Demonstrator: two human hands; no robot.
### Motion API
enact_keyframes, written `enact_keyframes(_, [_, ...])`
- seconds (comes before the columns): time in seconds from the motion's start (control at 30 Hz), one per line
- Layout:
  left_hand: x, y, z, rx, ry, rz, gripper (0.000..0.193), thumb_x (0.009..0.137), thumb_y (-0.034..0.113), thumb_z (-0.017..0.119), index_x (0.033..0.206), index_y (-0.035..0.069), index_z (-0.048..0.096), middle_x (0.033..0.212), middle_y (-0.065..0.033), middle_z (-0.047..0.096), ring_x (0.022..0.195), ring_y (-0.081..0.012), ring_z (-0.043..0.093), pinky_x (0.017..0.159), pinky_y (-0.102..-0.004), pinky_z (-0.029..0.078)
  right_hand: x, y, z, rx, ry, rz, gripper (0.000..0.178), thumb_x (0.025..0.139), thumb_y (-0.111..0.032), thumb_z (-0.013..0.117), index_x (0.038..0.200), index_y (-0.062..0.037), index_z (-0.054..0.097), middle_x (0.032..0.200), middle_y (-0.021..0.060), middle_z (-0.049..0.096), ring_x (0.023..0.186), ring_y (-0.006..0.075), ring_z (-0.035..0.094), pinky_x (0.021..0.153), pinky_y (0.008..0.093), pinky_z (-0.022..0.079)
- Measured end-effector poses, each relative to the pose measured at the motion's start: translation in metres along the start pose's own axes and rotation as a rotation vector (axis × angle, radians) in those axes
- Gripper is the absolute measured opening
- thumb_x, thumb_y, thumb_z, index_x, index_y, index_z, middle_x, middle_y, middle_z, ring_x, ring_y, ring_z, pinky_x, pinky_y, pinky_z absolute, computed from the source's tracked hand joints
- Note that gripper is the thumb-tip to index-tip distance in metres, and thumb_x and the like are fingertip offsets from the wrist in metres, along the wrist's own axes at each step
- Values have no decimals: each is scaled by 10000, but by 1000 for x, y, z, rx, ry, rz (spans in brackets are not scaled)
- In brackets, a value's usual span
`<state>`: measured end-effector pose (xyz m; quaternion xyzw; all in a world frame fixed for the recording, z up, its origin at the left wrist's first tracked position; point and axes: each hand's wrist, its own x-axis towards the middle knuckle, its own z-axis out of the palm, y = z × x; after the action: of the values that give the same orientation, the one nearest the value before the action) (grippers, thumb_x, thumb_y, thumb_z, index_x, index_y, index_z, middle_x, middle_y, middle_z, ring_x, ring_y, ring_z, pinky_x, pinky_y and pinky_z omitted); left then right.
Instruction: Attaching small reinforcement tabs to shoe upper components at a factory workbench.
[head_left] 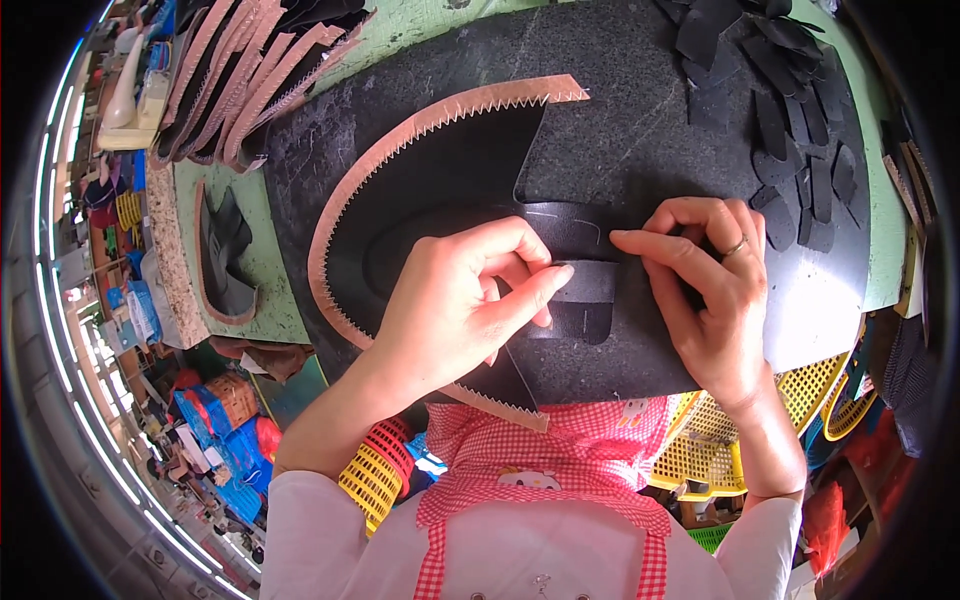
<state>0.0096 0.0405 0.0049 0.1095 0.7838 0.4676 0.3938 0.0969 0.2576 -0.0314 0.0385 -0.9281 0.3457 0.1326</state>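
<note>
A black shoe-upper-shaped leather piece [450, 150] lies on a dark board, its curved outer edge bound in a pinkish-tan strip [350, 190] with zigzag stitching. A black tab [572, 225] with pale marked lines juts from its inner side. My left hand [470, 300] rests over the piece, closed, with thumb and index finger on a small black strip [588, 282] laid across the tab. To the right, my right hand [710, 280] has its index fingertip at the tab's end. Its other fingers are loosely curled, and nothing shows between them.
Loose black strips [790, 130] lie scattered at the board's far right. Similar edged pieces [235, 75] are stacked at the far left, and another piece [225, 250] sits on the green tabletop [270, 215]. Yellow baskets [710, 445] stand below the near edge.
</note>
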Motion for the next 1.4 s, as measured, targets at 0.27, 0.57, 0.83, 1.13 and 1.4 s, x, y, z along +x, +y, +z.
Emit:
enact_keyframes(0.27, [0, -1, 3, 71, 36, 23, 133, 988, 100, 704, 898, 14, 657, 699, -37, 718, 435, 14, 507, 371, -178, 330, 1, -2, -1, 3, -12, 5, 275, 736, -75, 816, 1002, -142, 796, 1013, -10, 635, 856, 184, 554, 865, 362, 409])
enact_keyframes(0.57, [-2, -11, 8, 185, 93, 194, 134, 975, 99, 715, 888, 21, 648, 679, -23, 711, 433, -5, 532, 375, -181, 356, 2, -9, 3, -63, -7, 20, 257, 706, -147, 860, 948, -166, 775, 1028, -15, 631, 875, 186, 567, 879, 379, 417])
enact_keyframes(0.83, [-29, -24, -32, 759, 158, 681, 522, 656, 341, 925, 1049, 111, 669, 1126, -77, 636, 1083, -284, 629, 965, -481, 491, -5, -20, 1, -169, -137, -128, 440, 673, -96, 737, 1082, -243, 811, 1089, -12, 621, 921, 209, 575, 902, 383, 431])
enact_keyframes(1.13, [-97, -104, -37, 915, 39, 659, 620, 812, 342, 773, 1407, 228, 641, 1540, -85, 528, 1469, -357, 429, 1217, -604, 249, 16, -4, -18, 134, 6, 84, 240, 822, 66, 680, 999, -81, 750, 981, 76, 650, 837, 242, 603, 800, 372, 497])
enact_keyframes(1.4, [-121, -103, -55, 764, 159, 580, 682, 743, 188, 791, 1407, 179, 636, 1561, -142, 477, 1401, -344, 482, 1147, -533, 394, -6, 23, -57, -88, 95, 383, 315, 820, 72, 731, 1108, -40, 669, 910, 68, 636, 781, 176, 592, 714, 315, 490])
